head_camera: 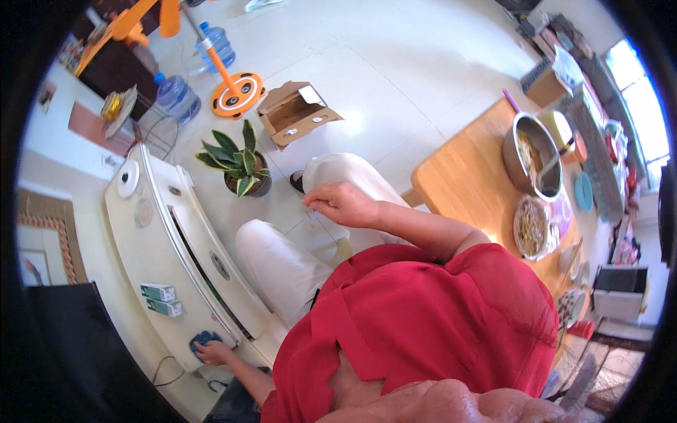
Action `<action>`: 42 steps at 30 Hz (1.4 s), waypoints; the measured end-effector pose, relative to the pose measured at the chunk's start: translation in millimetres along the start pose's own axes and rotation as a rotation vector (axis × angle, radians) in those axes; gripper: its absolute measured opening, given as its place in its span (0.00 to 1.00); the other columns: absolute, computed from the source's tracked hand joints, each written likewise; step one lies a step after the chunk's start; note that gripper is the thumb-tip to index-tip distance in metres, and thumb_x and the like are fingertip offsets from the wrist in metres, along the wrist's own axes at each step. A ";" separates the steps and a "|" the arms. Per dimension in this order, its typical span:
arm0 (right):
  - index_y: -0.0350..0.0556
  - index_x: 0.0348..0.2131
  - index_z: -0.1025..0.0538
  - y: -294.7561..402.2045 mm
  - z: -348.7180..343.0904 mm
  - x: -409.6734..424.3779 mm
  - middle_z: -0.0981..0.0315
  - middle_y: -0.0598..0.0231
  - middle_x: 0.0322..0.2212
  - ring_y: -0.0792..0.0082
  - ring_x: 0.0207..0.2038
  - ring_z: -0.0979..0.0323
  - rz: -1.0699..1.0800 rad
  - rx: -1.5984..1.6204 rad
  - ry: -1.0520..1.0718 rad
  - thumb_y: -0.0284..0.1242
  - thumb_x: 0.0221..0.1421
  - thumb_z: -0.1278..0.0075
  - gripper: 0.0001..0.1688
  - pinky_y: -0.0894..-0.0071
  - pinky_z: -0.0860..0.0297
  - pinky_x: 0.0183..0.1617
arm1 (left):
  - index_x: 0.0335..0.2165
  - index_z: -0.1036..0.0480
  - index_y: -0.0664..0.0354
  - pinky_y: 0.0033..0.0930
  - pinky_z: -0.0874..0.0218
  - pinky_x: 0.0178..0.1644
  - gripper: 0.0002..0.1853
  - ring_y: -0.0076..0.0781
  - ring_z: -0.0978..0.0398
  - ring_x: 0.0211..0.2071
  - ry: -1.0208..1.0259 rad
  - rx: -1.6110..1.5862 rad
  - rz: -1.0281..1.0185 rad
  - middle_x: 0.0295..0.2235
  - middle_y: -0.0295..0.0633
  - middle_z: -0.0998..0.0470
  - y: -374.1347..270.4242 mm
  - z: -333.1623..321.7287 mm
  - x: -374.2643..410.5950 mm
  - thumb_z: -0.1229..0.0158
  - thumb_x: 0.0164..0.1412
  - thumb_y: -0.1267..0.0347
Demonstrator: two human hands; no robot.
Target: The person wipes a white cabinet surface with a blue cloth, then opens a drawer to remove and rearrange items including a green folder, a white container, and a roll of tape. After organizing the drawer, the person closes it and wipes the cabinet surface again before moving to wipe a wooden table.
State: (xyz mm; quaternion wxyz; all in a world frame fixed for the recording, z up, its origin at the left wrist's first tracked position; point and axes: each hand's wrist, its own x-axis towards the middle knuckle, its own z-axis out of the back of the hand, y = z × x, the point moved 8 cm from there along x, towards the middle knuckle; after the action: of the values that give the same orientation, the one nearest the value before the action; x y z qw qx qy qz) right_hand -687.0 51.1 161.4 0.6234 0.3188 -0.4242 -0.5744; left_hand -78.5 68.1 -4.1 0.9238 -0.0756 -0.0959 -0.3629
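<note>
My left hand (pixel 211 352) rests at the near end of a cream cabinet top, its fingers on a bunched dark blue cloth (pixel 205 341). The cream cabinet (pixel 132 248) runs along the wall at my left. Two small green and white boxes (pixel 161 299) lie on it near that hand, and a round white object with a black knob (pixel 128 178) sits at its far end. Over my knees, my right hand (pixel 338 203) is raised with its fingers curled; whether anything small is between them cannot be told.
A potted snake plant (pixel 245 164), an open cardboard box (pixel 296 117), an orange fan base (pixel 238 95) and blue water bottles (pixel 177 98) stand on the floor ahead. At right, a wooden table (pixel 460 158) holds a metal pot (pixel 529 153) and several dishes.
</note>
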 end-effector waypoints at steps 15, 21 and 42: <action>0.43 0.61 0.51 35.3 73.9 -55.5 0.46 0.54 0.56 0.62 0.58 0.45 -0.102 0.680 -0.194 0.39 0.52 0.44 0.47 0.65 0.40 0.57 | 0.50 0.34 0.61 0.32 0.48 0.58 0.20 0.31 0.36 0.51 1.435 -1.611 -1.032 0.50 0.43 0.33 -423.4 270.5 -309.9 0.58 0.60 0.78; 0.41 0.54 0.38 -12.8 186.8 -177.5 0.30 0.64 0.39 0.73 0.42 0.31 -0.541 0.441 -0.728 0.20 0.45 0.46 0.35 0.74 0.34 0.48 | 0.51 0.33 0.60 0.26 0.46 0.54 0.20 0.22 0.37 0.50 1.768 -1.342 -1.560 0.48 0.36 0.31 -443.3 302.2 -458.4 0.56 0.59 0.80; 0.62 0.55 0.36 -205.4 388.8 -175.2 0.54 0.55 0.60 0.48 0.62 0.58 -0.895 -0.996 -1.068 0.40 0.57 0.58 0.26 0.40 0.59 0.62 | 0.58 0.48 0.63 0.50 0.54 0.58 0.35 0.58 0.43 0.53 0.690 -0.815 -2.274 0.54 0.60 0.43 -474.0 227.0 -554.0 0.46 0.54 0.68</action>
State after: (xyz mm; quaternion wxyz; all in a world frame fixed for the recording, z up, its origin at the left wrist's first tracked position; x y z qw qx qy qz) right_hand -1123.0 230.7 121.1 0.1218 -0.1680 -0.1935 -0.9589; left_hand -828.9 135.4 120.8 -0.0248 -0.1310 0.2584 -0.9568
